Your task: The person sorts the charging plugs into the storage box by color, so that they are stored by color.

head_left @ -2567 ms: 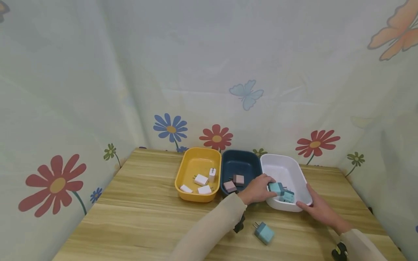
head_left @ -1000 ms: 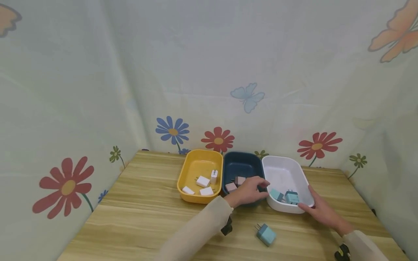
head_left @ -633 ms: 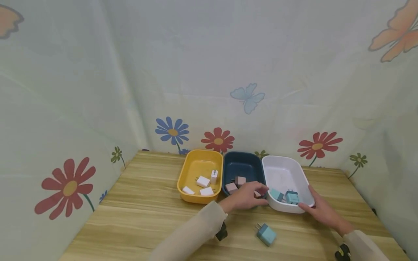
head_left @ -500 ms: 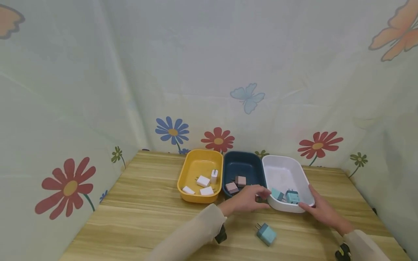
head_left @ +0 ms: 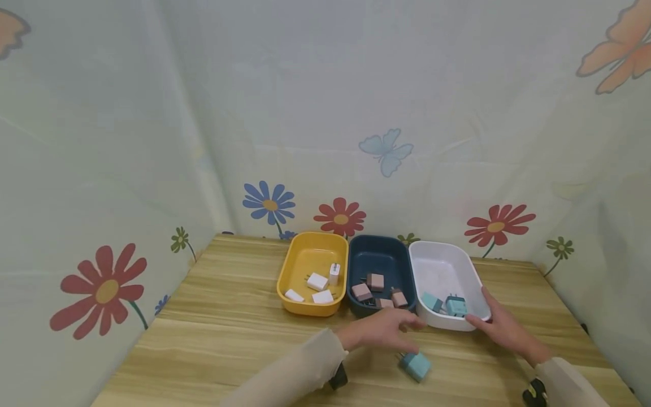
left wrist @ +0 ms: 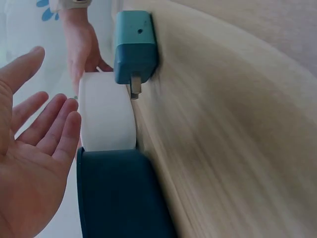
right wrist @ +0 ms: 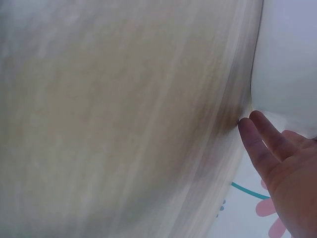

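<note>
My left hand hovers in front of the dark blue tray, fingers spread and holding nothing. Just beyond its fingertips, a teal plug charger with a darker prong end lies on the table; its prongs are partly hidden by the hand. In the left wrist view the same charger is apart from the left fingers. At the white tray, my right hand rests with its thumb by the front rim and its fairly straight fingers along the right side. Two teal chargers lie inside that tray.
To the left of the white tray, and close against it, stands the dark blue tray with several pink chargers. The yellow tray beside it holds several white chargers. A printed curtain hangs behind the wooden table.
My left hand has let go of a teal charger in the white tray, then moved left and back toward me, down near the charger on the table. The right hand has stayed at the tray.
</note>
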`<state>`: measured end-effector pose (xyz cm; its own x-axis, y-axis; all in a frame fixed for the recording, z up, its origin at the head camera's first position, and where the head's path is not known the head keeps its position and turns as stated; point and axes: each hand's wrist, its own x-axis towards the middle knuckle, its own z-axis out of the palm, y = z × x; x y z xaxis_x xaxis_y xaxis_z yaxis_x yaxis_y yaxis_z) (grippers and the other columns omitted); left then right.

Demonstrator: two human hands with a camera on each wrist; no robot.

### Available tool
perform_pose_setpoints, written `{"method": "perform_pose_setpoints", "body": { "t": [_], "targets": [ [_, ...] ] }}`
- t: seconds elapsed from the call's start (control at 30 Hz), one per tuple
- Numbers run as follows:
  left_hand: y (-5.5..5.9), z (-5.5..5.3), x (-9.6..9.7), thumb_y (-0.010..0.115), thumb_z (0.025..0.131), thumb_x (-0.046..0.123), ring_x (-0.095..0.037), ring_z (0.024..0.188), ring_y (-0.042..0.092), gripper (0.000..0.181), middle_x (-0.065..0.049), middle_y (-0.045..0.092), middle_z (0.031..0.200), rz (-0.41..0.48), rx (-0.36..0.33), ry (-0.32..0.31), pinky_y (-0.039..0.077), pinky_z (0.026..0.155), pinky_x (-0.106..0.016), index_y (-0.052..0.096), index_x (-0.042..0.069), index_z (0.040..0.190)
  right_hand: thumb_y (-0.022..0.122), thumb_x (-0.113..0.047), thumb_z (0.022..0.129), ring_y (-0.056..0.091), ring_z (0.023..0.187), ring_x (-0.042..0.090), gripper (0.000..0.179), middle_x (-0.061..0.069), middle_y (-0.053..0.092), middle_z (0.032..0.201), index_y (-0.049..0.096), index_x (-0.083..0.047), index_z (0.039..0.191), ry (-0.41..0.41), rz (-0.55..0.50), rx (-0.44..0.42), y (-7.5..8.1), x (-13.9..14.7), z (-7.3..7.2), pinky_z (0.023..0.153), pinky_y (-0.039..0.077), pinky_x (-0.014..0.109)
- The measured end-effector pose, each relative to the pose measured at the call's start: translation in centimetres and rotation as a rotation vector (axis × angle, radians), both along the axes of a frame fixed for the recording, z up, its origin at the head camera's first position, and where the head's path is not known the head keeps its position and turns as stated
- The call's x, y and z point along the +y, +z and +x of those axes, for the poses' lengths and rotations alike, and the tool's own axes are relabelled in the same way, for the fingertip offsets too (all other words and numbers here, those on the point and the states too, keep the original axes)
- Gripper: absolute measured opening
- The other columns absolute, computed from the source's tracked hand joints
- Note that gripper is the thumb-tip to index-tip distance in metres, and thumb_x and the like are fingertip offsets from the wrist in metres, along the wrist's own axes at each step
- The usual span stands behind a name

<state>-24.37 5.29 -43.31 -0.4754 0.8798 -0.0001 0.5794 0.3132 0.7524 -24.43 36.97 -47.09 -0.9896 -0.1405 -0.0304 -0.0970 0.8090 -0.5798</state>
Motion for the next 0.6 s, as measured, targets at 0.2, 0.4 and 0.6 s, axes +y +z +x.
{"method": "perform_pose_setpoints", "body": {
  "t": [0.2,0.4,0.6],
  "targets": [
    [-1.1,0.5,0.3,0.066,0.078,0.031,0.005,0.104,0.043,0.052,0.012,0.05,0.12,-0.094,0.116,-0.064,0.036,0.081,-0.011,0.048,0.017,0.125,0.056,-0.05,0.079,0.023,0.117,0.051,0.1,0.034,0.01,0.136,-0.004,0.005,0.137,-0.003,0.018,0.013,-0.2,0.2,0.0,0.086,0.028,0.059],
    [-2.3,0.9,0.3,0.068,0.075,0.033,0.004,0.104,0.042,0.054,0.015,0.046,0.122,-0.114,0.141,-0.094,0.034,0.082,-0.01,0.049,0.019,0.124,0.056,-0.049,0.079,0.023,0.116,0.051,0.1,0.035,0.01,0.136,-0.004,0.005,0.137,0.003,0.015,0.021,-0.3,0.0,0.1,0.086,0.028,0.059],
    [-3.1,1.1,0.5,0.069,0.074,0.032,0.006,0.103,0.041,0.054,0.016,0.047,0.121,-0.112,0.167,-0.094,0.033,0.082,-0.009,0.05,0.021,0.124,0.056,-0.05,0.079,0.022,0.117,0.051,0.1,0.034,0.01,0.136,-0.005,0.004,0.137,0.0,0.016,0.016,-0.1,-0.1,0.2,0.087,0.027,0.059]
  ]
}}
